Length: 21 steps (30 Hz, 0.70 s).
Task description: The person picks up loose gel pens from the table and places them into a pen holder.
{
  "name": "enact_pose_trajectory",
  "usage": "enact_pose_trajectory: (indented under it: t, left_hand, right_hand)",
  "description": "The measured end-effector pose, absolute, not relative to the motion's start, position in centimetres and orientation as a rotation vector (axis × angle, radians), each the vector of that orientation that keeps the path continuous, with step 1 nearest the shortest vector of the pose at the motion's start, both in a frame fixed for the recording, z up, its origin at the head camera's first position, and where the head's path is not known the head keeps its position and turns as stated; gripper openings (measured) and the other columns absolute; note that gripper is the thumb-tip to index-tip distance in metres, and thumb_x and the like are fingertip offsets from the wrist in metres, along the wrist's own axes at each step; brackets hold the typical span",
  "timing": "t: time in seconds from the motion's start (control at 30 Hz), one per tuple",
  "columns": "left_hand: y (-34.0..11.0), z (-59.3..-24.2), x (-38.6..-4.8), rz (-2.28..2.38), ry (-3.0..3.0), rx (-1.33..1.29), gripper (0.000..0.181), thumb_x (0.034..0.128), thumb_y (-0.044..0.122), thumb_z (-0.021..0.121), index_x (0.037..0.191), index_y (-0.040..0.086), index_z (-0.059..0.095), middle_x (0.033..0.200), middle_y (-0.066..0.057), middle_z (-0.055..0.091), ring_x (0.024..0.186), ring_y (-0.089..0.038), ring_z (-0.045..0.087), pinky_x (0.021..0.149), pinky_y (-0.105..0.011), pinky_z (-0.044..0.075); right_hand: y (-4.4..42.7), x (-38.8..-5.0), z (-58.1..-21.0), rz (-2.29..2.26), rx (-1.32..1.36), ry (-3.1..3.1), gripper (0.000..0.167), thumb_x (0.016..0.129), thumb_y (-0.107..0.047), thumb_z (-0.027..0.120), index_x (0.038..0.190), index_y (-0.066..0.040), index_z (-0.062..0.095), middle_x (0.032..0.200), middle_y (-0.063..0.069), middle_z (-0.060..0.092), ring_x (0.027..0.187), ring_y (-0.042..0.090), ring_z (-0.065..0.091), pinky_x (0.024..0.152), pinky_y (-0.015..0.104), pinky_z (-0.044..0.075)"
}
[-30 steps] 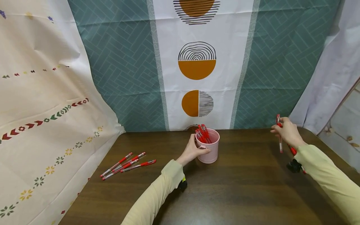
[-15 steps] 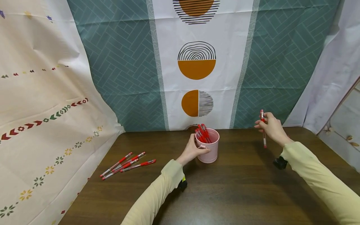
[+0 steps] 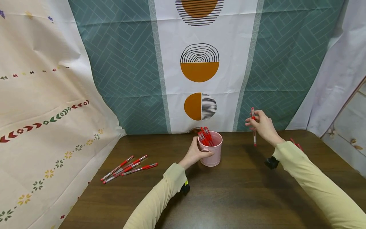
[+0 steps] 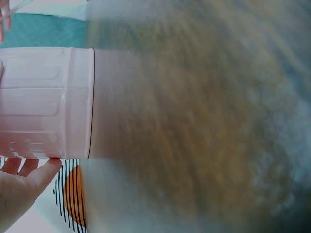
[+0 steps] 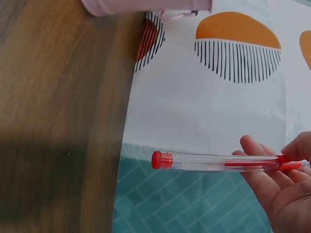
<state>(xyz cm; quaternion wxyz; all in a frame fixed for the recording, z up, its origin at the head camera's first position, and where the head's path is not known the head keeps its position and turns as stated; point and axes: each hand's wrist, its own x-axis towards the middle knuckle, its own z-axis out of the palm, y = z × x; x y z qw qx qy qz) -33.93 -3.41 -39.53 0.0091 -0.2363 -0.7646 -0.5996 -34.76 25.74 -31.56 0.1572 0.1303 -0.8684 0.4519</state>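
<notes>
In the head view, a small pink bucket point(image 3: 214, 156) stands upright on the table, with several red pens point(image 3: 206, 136) leaning in it. My left hand point(image 3: 192, 156) grips its near left side, and the left wrist view shows fingers against the bucket wall point(image 4: 39, 107). To the right of the bucket, my right hand point(image 3: 265, 126) pinches one red gel pen point(image 3: 254, 138) near its cap, held nearly vertical above the table. The right wrist view shows this pen's clear barrel point(image 5: 209, 162) with its red end plug pointing away from the hand.
Several more red pens point(image 3: 139, 169) lie in a loose pile at the left of the dark wooden table point(image 3: 228, 197). Beyond the right forearm, part of another red pen point(image 3: 296, 144) shows. A patterned cloth point(image 3: 128, 79) hangs behind the table's back edge.
My right hand has carried the pen leftward and slightly up, from the table's right side toward the bucket. My left hand and the bucket have stayed in place.
</notes>
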Motion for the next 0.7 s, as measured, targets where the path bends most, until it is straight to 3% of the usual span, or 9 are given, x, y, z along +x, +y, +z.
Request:
enact_pose_trajectory:
  t: [0.33,0.7]
  left_hand:
    - [-3.5,-38.6,-33.2,-1.865,-2.400,-0.754,0.068,0.0711,0.008,0.075,0.121,-0.005,0.032,0.120,-0.018,0.043,0.108,-0.029,0.044,0.088,-0.031,0.039]
    - [-3.5,-38.4,-33.0,-1.845,-2.424,-0.733,0.067,0.0713,0.008,0.075,0.121,-0.004,0.032,0.120,-0.017,0.043,0.108,-0.029,0.044,0.088,-0.033,0.039]
  right_hand:
    - [23.7,-35.5,-30.4,1.307,0.444,-2.403,0.035,0.096,-0.009,0.043,0.124,0.007,0.031,0.109,0.025,0.056,0.092,0.034,0.058,0.073,0.040,0.048]
    - [19.8,-36.0,-29.0,1.484,0.520,-2.228,0.034,0.094,-0.007,0.046,0.123,0.005,0.032,0.107,0.024,0.057,0.092,0.031,0.060,0.072,0.031,0.048]
